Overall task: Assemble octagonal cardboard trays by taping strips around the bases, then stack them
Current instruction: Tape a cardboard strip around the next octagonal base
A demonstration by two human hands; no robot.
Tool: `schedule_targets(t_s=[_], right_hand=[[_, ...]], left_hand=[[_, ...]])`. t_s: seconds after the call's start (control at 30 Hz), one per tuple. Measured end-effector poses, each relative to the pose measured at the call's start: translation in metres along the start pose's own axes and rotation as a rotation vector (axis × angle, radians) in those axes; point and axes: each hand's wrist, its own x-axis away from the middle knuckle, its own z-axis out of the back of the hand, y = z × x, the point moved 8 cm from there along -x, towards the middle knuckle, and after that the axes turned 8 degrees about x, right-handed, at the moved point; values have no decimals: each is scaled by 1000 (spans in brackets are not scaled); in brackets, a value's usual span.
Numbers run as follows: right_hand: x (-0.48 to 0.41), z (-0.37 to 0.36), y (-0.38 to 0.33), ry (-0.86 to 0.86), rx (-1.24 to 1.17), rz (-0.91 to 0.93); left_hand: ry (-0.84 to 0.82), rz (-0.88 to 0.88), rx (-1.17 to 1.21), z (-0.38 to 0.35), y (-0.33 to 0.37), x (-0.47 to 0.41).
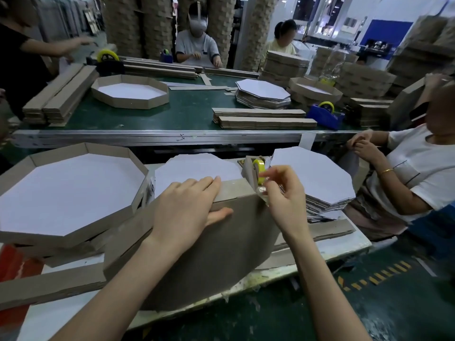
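While the left hand (187,205) lies flat, fingers straight, on the top wall of a half-built tray (209,254) tipped up at the worktop's (73,313) near edge, the right hand (283,193) pinches clear tape (262,193) at its upper right corner, just below one yellow tape roll (258,166). One finished tray (105,148), showing only its white floor, sits just left. A middle pile of bases (197,168) and a right pile of bases (310,173) crowd the far side, leaving little free room.

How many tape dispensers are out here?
4 dispensers: one by the right hand, one far left on the belt, a blue one far centre, another blue at right. Others may be hidden.
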Motion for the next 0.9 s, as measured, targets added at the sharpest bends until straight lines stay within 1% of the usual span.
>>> schedule_targets(t_s=[0.1,0.13,0.17,0.27,0.37,0.43,0.5,0.57,0.63,0.7,0.77,0.83,0.9], right_hand=[[-9,-28,0,-350,124,-13],[-8,-36,2,-439,173,-8],[-6,-40,4,-483,218,3],[-5,-43,-2,-470,243,49],[-6,-47,-15,-495,142,122],[-7,-47,-16,-556,95,134],[-7,-46,-7,-658,56,74],[-8,-45,6,-775,-48,-66],[-10,-46,12,-886,-98,-143],[-11,-50,7,-1006,-48,-131],[-12,-56,3,-1095,86,-72],[-17,-59,-2,-1103,247,39],[-22,-57,-11,-1084,273,106]], left_hand=[[-56,-30,-67,-6,2,1],[-71,-31,-83,-7,1,3],[-76,-28,-94,-7,1,4],[-52,0,-99,-5,8,-3],[-28,24,-40,-6,25,-20],[-47,41,-12,-7,28,-27],[-50,48,7,-3,25,-22],[-22,20,23,8,23,-11],[51,-28,58,24,23,0],[173,-72,76,41,19,10],[244,-72,120,49,8,19],[253,-8,230,47,-9,31],[265,72,368,37,-26,45]])
